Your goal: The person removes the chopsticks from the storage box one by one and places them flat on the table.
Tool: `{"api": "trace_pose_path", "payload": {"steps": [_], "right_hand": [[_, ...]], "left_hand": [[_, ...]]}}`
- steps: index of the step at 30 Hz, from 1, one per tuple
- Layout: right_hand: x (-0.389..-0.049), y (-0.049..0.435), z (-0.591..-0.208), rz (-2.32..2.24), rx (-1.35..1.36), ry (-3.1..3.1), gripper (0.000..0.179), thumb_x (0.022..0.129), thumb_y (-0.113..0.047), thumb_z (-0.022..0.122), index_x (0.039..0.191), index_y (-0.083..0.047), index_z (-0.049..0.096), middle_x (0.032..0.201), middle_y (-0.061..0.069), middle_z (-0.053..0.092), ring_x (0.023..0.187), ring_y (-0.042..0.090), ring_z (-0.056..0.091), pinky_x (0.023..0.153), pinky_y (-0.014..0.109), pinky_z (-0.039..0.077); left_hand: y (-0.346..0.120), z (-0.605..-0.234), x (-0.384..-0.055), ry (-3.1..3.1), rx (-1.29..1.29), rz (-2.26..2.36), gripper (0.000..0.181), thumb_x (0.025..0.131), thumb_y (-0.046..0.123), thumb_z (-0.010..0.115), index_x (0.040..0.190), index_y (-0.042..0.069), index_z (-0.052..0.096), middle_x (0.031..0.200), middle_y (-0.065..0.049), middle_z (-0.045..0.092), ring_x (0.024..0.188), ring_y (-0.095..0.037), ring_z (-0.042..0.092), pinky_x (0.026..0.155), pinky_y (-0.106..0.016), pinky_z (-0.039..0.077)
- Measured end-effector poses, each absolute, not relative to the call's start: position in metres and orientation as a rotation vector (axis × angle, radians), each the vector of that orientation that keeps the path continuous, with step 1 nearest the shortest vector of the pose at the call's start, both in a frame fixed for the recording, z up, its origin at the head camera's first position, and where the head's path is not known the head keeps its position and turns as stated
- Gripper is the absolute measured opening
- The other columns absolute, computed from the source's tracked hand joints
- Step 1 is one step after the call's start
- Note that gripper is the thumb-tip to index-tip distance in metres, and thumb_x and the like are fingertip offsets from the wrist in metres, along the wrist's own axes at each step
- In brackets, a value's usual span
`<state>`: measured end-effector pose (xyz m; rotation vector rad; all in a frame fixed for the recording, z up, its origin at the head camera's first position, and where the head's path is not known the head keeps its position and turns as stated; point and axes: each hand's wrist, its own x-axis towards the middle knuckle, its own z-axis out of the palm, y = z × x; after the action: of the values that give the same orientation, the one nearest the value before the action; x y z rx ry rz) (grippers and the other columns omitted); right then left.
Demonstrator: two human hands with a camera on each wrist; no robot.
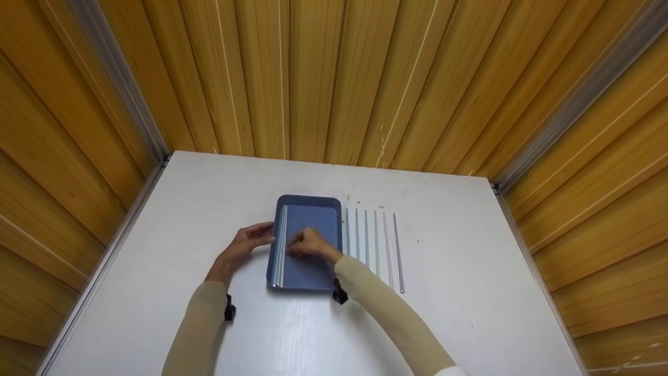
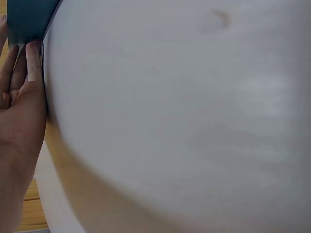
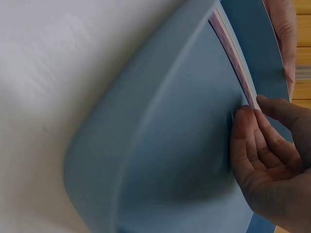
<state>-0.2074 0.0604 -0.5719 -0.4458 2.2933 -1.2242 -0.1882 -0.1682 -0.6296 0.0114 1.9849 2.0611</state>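
A blue rectangular tray (image 1: 313,277) lies on the table. Several long thin pale sticks (image 1: 282,245) run lengthwise along its left wall. My left hand (image 1: 250,240) rests against the outside of that wall, fingers extended; the left wrist view also catches these fingers (image 2: 34,63) at the tray's side. Inside the tray, my right hand (image 1: 310,243) is beside the sticks with its fingers curled. In the right wrist view, its thumb and fingertips pinch at a pale pink stick (image 3: 227,36), whose lower part the hand hides.
To the right of the tray, several more pastel sticks (image 1: 367,235) lie roughly parallel on the white table (image 1: 459,261). A purple stick (image 1: 398,250) is the rightmost. Wood-patterned walls (image 1: 313,78) stand behind the table and at both sides.
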Motion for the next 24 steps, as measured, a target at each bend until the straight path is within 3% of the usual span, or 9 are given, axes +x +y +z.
{"api": "trace_pose_path", "payload": {"steps": [5,15,24], "right_hand": [[-0.203,0.053,-0.579,-1.22,-0.468,2.386,0.02,0.084,-0.005,0.08,0.096,0.01,0.075,0.085,0.023,0.077,0.054,0.004,0.059,0.053,0.018,0.055],[-0.201,0.047,-0.579,-1.2,-0.435,2.469,0.014,0.082,-0.004,0.08,0.087,0.008,0.076,0.077,0.022,0.076,0.051,0.005,0.057,0.048,0.016,0.051],[-0.197,0.044,-0.575,-1.124,-0.421,2.501,0.016,0.081,-0.009,0.084,0.087,0.004,0.077,0.059,-0.002,0.063,0.049,0.002,0.052,0.049,0.014,0.042]], "left_hand": [[-0.168,-0.629,-0.188,1.987,0.01,2.063,0.062,0.093,0.011,0.076,0.149,0.002,0.051,0.154,-0.018,0.051,0.147,-0.033,0.045,0.123,-0.045,0.035],[-0.166,-0.628,-0.189,1.991,-0.002,2.051,0.06,0.093,0.011,0.075,0.148,0.003,0.052,0.154,-0.018,0.052,0.146,-0.034,0.046,0.124,-0.047,0.033],[-0.168,-0.628,-0.187,1.999,0.002,2.049,0.059,0.094,0.012,0.074,0.148,0.005,0.052,0.154,-0.017,0.052,0.146,-0.033,0.047,0.125,-0.048,0.032]]}}
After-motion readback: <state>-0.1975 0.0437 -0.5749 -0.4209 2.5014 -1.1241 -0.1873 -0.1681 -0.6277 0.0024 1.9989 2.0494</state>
